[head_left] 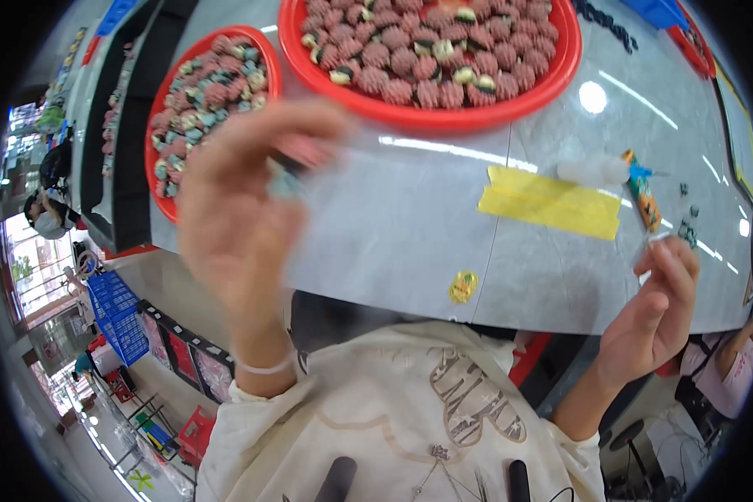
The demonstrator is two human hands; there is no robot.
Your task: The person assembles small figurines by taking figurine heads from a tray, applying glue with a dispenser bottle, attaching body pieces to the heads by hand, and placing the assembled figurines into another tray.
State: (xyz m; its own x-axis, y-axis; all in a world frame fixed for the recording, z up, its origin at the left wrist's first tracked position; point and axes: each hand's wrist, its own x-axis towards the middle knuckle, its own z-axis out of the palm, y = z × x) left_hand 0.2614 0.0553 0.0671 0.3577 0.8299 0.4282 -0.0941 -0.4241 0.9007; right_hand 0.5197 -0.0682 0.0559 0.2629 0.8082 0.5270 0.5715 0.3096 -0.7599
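A blurred pink, black and pale-blue piece [308, 152] is gripped in the left hand's [230, 209] bent fingers, above the table [368, 243] and near the smaller red basin [152, 159]. The right hand's [654, 314] fingers curl beside an orange tube [647, 207]; whether they grip anything, I cannot tell. Yellow tape [552, 202] lies between the hands.

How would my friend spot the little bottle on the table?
Find the big red tub of pink pieces, then look down and right to the yellow tape. At the tape's upper right lies the bottle: it's whitish with a bright blue tip, while its neighbour is a slim orange-and-green tube.
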